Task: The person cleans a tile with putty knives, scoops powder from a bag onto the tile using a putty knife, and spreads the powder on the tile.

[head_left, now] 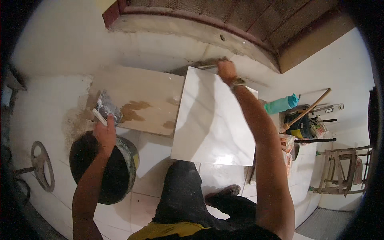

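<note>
Left of the white tile [214,120], over the black bucket [121,176], work with the left hand [105,135] wrapped round the pale handle of the scraper [108,107], best with its smeared blade well clear of the tile's glossy face. Just past the tile's left edge, mind the wet patches on the tan board [154,94], probably slippery. At the tile's far edge, support evenly with the right hand [227,73], fingers curled, though impossible to tell whether clamped on that edge, and avoid knocking the teal bottle [281,105] beyond its right side.
</note>
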The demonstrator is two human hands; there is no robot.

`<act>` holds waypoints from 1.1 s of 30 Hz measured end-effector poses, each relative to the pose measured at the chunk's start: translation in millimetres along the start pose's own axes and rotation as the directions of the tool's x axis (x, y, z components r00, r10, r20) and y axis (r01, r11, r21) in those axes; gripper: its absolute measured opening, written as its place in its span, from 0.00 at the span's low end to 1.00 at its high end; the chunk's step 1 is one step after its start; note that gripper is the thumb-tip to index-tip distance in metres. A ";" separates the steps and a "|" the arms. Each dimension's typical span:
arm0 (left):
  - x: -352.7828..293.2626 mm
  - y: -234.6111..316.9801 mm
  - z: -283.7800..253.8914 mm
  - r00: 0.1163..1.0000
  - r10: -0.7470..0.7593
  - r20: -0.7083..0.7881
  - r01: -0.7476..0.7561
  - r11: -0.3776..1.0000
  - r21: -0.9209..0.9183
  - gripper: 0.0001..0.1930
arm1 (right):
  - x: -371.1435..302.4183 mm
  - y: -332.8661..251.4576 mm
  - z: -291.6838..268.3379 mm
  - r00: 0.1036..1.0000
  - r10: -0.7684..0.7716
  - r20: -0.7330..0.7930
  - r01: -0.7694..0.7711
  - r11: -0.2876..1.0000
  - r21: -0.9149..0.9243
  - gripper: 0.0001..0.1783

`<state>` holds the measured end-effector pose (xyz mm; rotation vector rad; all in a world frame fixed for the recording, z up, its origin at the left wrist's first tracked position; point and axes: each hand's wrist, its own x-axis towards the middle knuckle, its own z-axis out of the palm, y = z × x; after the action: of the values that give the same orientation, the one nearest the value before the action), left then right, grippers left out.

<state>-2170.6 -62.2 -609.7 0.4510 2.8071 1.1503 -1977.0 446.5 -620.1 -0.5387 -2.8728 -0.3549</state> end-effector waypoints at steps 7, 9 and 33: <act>-5.7 -11.9 0.7 0.996 0.082 -0.045 -0.083 0.996 -0.016 0.23 | 25.7 -72.0 -29.2 0.999 0.012 -0.043 -0.009 0.997 0.080 0.10; -2.2 -10.5 7.4 0.996 0.088 -0.025 -0.089 0.996 -0.033 0.23 | -7.2 -35.7 -38.5 0.973 0.103 -0.207 -0.080 0.990 0.115 0.10; 1.1 -3.3 21.0 0.983 0.171 0.068 -0.171 0.985 -0.001 0.24 | -204.7 63.4 -30.7 0.796 0.601 -0.074 -0.605 0.783 -0.147 0.09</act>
<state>-2168.7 -49.9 -627.0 0.7300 2.7588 1.1338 -1761.4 428.1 -626.4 -1.4212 -2.4658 -0.4756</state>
